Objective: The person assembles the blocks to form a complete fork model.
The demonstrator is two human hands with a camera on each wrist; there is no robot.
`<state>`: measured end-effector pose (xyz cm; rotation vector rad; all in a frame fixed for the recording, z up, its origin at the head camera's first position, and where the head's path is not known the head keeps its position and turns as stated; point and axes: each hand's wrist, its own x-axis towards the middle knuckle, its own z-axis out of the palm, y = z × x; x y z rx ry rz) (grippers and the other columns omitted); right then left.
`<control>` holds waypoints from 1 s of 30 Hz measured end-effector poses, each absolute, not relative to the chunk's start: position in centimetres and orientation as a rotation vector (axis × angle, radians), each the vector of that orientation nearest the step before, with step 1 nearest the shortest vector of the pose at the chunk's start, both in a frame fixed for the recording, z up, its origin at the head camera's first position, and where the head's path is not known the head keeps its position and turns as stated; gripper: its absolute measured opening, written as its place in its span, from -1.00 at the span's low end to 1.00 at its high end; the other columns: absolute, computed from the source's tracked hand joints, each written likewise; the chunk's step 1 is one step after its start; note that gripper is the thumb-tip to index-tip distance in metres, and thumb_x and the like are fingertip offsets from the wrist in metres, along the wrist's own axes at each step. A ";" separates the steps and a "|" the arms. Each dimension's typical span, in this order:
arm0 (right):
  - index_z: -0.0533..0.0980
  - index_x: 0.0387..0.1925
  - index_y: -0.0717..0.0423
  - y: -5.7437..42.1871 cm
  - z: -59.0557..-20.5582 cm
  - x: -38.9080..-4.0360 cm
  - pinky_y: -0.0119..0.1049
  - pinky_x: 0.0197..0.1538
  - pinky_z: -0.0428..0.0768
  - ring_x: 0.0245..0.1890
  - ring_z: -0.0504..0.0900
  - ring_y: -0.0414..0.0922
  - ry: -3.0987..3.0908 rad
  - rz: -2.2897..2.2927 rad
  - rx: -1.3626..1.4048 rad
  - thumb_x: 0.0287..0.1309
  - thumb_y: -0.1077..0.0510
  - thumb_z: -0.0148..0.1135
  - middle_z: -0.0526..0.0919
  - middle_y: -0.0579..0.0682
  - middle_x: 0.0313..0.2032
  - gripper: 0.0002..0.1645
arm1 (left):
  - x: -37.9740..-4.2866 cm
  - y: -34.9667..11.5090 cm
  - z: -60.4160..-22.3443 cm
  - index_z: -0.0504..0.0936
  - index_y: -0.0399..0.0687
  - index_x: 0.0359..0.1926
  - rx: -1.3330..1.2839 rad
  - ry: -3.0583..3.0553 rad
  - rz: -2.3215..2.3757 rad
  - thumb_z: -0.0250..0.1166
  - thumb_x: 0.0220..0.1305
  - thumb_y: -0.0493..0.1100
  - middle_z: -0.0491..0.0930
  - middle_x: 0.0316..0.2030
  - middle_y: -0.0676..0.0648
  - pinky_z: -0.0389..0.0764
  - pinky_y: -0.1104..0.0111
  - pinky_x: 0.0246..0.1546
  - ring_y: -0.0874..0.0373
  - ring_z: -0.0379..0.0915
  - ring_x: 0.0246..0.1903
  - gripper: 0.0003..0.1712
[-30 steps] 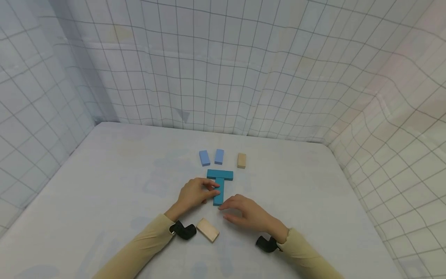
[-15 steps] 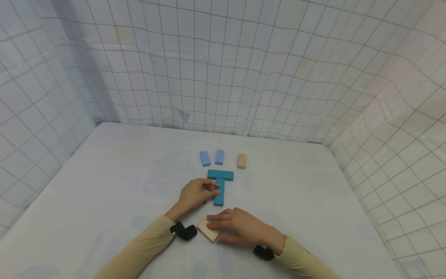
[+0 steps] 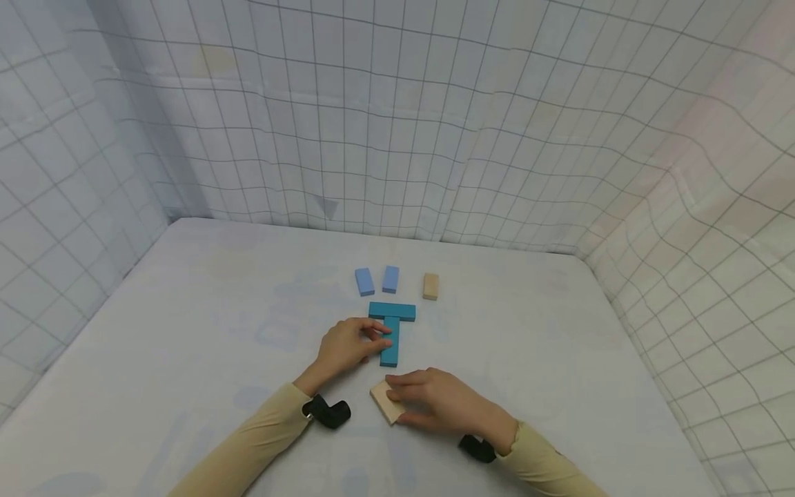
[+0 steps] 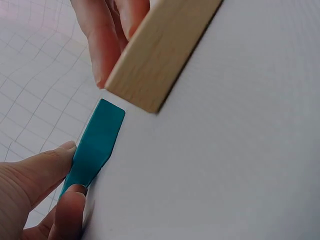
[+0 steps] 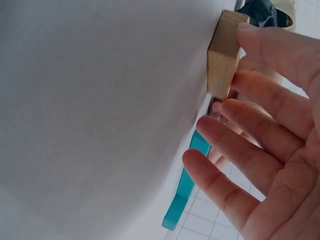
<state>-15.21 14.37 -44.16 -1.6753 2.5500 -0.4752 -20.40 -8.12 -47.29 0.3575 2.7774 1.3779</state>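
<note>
Two teal blocks lie together as a T on the white table. My left hand (image 3: pixel 346 343) pinches the stem block (image 3: pixel 390 354) between thumb and fingers, and the crossbar block (image 3: pixel 393 311) touches its far end. Nearer to me, my right hand (image 3: pixel 444 402) holds a pale wooden block (image 3: pixel 384 399) by its right side. Seen from the right wrist, the thumb and index finger sit on that wooden block (image 5: pixel 224 55) while the other fingers stay spread. From the left wrist, the wooden block (image 4: pixel 155 57) appears just beyond the teal stem (image 4: pixel 97 137).
Behind the T stand two light blue blocks, one left (image 3: pixel 364 281) and one right (image 3: pixel 390 279). A small tan block (image 3: pixel 431 286) lies to their right. Grid-patterned white curtains (image 3: pixel 385 124) enclose the table (image 3: pixel 186 331) at the back and sides.
My right hand has come down from beside the teal stem to the wooden block, gripped it, and shifted it slightly right and away from me, turning it. The left hand has stayed put.
</note>
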 end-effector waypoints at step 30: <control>0.61 0.02 0.16 14.1 -43.5 -15.7 -0.31 0.01 0.50 0.07 0.53 -0.18 2.655 -0.371 -1.552 0.16 -0.03 0.33 0.54 0.04 0.11 -0.54 | -20.5 -8.2 -47.2 0.73 0.22 -0.17 0.345 2.762 1.393 0.43 0.08 0.06 0.62 -0.45 0.23 0.36 0.35 -0.70 0.26 0.42 -0.76 -0.74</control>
